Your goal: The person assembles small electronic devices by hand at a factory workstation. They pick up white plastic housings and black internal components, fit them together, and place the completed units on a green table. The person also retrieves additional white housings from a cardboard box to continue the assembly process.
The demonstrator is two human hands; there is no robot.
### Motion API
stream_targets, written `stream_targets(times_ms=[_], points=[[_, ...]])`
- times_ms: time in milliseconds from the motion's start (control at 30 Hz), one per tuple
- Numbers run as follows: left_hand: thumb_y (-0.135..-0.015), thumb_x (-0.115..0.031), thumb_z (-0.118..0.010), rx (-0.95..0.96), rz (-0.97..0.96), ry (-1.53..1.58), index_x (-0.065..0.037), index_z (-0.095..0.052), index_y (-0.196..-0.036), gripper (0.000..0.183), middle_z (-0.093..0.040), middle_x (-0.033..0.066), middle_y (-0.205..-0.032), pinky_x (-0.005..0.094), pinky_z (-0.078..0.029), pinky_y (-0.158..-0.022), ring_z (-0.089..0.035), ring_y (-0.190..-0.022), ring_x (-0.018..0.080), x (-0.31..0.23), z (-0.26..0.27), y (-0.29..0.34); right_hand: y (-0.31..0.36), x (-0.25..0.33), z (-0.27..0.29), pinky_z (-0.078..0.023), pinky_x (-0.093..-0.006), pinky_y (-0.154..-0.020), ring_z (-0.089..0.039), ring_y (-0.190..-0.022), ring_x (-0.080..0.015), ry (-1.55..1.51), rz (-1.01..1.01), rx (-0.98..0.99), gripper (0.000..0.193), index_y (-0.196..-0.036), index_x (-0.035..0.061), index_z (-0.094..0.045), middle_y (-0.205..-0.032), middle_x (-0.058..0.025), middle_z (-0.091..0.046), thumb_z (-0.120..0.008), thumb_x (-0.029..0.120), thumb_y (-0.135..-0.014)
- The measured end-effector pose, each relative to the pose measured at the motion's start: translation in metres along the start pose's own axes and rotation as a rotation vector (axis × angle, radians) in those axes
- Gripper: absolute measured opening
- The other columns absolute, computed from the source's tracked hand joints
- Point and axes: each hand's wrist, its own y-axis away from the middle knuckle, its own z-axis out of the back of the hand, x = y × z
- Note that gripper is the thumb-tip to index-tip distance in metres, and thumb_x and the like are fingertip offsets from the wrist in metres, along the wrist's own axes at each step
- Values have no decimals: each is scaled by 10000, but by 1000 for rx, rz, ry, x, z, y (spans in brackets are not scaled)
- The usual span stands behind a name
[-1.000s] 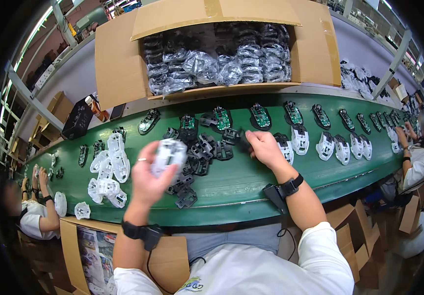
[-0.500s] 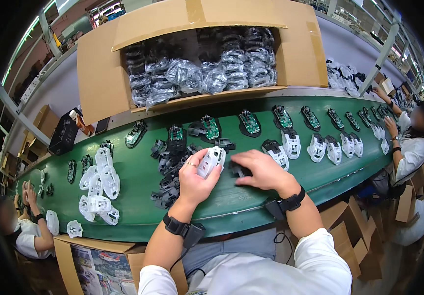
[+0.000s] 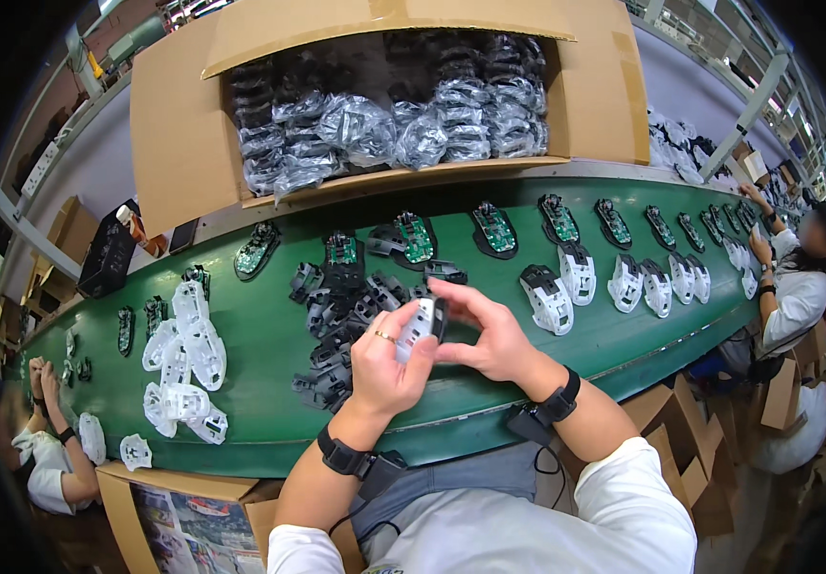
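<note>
Over the green belt (image 3: 451, 392), my left hand (image 3: 381, 371) is closed around a white computer mouse shell (image 3: 418, 328). My right hand (image 3: 491, 337) pinches a dark plastic piece (image 3: 441, 321) against the shell's right side. Fingers hide most of that piece, and I cannot tell whether it is seated. Left of my hands lies a heap of dark plastic pieces (image 3: 329, 330). Beyond them stand mouse bases with green circuit boards (image 3: 417, 241). White shells fitted with dark pieces (image 3: 547, 298) sit to the right; plain white shells (image 3: 200, 335) are stacked to the left.
A large cardboard box (image 3: 169, 143) of plastic-wrapped dark parts stands behind the belt. Another carton (image 3: 126, 507) is at the near left, and open cartons (image 3: 691, 450) are at the lower right. One co-worker (image 3: 801, 277) is at the right, another (image 3: 49, 459) at the left.
My right hand has moved left, bringing the dark piece up to the shell. My left hand has turned the shell more onto its edge. The view has shifted slightly.
</note>
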Motion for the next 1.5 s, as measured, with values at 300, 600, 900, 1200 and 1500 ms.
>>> stream_targets(times_ms=[300,600,900,1200,1500], points=[[-862,-263,-795,-42,-90,-98,29,-684,-1102,394,-668,134,-869,344,-510,-680,-637,-748,245,-9,-1,0,5,8,-9,-565,-351,-845,-691,-946,-259,272,91,-61,606,-1227,-13,-612,-1105,-149,-684,-907,205,-744],[-888,-125,-739,-125,78,148,-24,-627,-840,159,-610,95,-751,315,-462,-597,-583,-648,191,-12,3,3,8,0,1,-561,-306,-908,-698,-1039,-175,-159,2,67,355,-1238,-46,-680,-1148,-137,-734,-748,-10,-891],[-995,-292,-694,-94,240,97,11,-671,-1118,328,-690,93,-991,312,-533,-768,-645,-839,168,-6,3,-13,-9,3,30,-534,-273,-720,-657,-790,-117,-23,-221,-179,256,-1104,-50,-716,-929,-53,-733,-686,167,-972],[-913,-537,-651,-115,582,-1308,65,-600,-1286,710,-646,273,-1258,486,-484,-1008,-618,-1171,422,53,181,-27,-2,-14,92,-494,-439,-1044,-622,-1186,-407,1028,-74,-354,383,-1248,-18,-664,-1281,-226,-666,-693,157,-909],[-870,-314,-703,-108,680,-1290,57,-474,-1444,721,-565,278,-1404,497,-456,-1048,-598,-1217,427,92,190,17,-30,-28,28,-522,-475,-933,-667,-1034,-363,1057,14,-17,197,-1045,23,-692,-1068,-154,-717,-638,68,-861]])
